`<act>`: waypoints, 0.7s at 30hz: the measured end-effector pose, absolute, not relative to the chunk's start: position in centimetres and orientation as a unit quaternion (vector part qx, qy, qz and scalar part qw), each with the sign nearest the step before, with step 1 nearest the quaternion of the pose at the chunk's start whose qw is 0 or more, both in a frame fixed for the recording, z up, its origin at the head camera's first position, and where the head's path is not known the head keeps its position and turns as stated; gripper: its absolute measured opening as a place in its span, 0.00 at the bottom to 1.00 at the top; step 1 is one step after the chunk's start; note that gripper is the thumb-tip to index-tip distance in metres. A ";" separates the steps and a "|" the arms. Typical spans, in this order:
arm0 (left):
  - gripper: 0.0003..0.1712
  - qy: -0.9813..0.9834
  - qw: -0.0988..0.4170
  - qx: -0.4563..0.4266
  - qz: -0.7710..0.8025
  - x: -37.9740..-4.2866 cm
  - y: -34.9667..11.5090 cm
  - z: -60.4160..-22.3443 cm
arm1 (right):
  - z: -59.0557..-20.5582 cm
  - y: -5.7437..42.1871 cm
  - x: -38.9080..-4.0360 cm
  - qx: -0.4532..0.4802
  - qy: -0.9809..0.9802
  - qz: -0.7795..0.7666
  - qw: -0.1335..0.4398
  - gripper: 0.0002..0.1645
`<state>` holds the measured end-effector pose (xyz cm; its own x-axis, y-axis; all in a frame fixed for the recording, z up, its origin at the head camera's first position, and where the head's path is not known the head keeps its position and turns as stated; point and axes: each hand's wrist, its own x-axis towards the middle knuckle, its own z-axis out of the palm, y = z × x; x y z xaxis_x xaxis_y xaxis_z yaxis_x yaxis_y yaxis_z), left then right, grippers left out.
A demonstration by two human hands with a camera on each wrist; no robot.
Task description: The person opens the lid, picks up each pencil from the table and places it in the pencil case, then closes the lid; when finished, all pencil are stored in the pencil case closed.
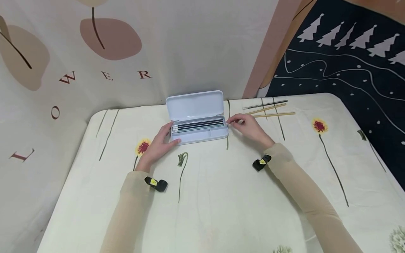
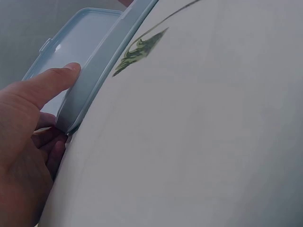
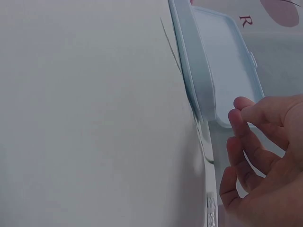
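A pale blue pencil case (image 1: 193, 139) lies with its lid (image 1: 195, 106) raised at the back. Several dark pencils (image 1: 199, 124) with white ends lie side by side in its long compartment. My left hand (image 1: 159, 143) holds the case's left end; in the left wrist view its thumb (image 2: 59, 81) lies over the front rim and the other fingers curl round the end. My right hand (image 1: 248, 129) is at the right end of the case. In the right wrist view its thumb and forefinger tips (image 3: 239, 109) meet with nothing visible between them, and the other fingers bend loosely.
Right of the case lie a dark pencil (image 1: 265, 105) and two tan sticks (image 1: 274, 114), partly behind my right hand. The table is covered with a white flowered cloth (image 1: 221, 196). A printed curtain (image 1: 196, 45) hangs right behind the case.
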<state>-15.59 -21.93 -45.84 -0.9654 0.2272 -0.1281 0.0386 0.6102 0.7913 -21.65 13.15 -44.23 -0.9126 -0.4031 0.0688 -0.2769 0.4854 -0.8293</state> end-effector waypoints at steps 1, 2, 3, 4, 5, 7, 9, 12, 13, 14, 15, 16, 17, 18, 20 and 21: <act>0.48 0.891 0.108 0.075 0.435 -15.6 -21.9 -45.8 | -44.2 13.4 -21.6 -0.198 0.859 -0.467 0.067 0.11; 0.48 0.891 0.108 0.075 0.435 -15.6 -21.9 -45.8 | -44.2 13.6 -21.7 -0.198 0.859 -0.467 0.066 0.11; 0.48 0.891 0.108 0.075 0.435 -15.7 -21.9 -45.8 | -44.2 13.8 -21.7 -0.198 0.860 -0.466 0.065 0.11; 0.48 0.891 0.108 0.076 0.435 -15.7 -21.9 -45.8 | -44.2 14.1 -21.6 -0.197 0.860 -0.466 0.065 0.11; 0.48 0.891 0.109 0.075 0.435 -15.6 -21.9 -45.8 | -44.1 14.3 -21.6 -0.195 0.861 -0.466 0.065 0.11; 0.48 0.890 0.110 0.075 0.435 -15.6 -21.9 -45.8 | -44.0 14.8 -21.5 -0.189 0.862 -0.465 0.067 0.11; 0.48 0.890 0.110 0.074 0.435 -15.6 -21.9 -45.8 | -43.9 15.2 -21.5 -0.184 0.864 -0.464 0.068 0.11; 0.48 0.890 0.111 0.071 0.436 -15.6 -21.9 -45.7 | -43.7 16.0 -21.5 -0.175 0.865 -0.465 0.069 0.11; 0.48 0.890 0.112 0.070 0.436 -15.5 -21.9 -45.7 | -43.6 16.3 -21.5 -0.171 0.866 -0.465 0.069 0.11; 0.49 0.890 0.113 0.069 0.436 -15.6 -21.9 -45.7 | -43.5 16.6 -21.5 -0.168 0.867 -0.464 0.068 0.11; 0.49 0.890 0.114 0.068 0.436 -15.6 -21.9 -45.8 | -43.5 16.9 -21.5 -0.166 0.868 -0.463 0.066 0.11; 0.49 0.890 0.114 0.068 0.437 -15.6 -21.9 -45.8 | -43.4 17.1 -21.5 -0.163 0.869 -0.462 0.065 0.11; 0.49 0.889 0.115 0.068 0.437 -15.6 -21.9 -45.8 | -43.3 17.4 -21.4 -0.161 0.871 -0.461 0.063 0.11; 0.49 0.889 0.114 0.068 0.438 -15.6 -21.9 -45.8 | -43.3 17.7 -21.4 -0.160 0.872 -0.459 0.061 0.11; 0.49 0.889 0.114 0.068 0.438 -15.6 -21.8 -45.8 | -43.3 18.3 -21.3 -0.161 0.875 -0.454 0.054 0.11; 0.49 0.889 0.114 0.069 0.438 -15.6 -21.8 -45.8 | -43.3 18.5 -21.3 -0.162 0.875 -0.454 0.051 0.11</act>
<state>-15.60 -21.81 -45.83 -0.9647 0.2214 -0.1424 0.0223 0.6075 0.7940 -21.30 18.53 -43.27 -0.9426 -0.3289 0.0576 -0.2366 0.5363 -0.8102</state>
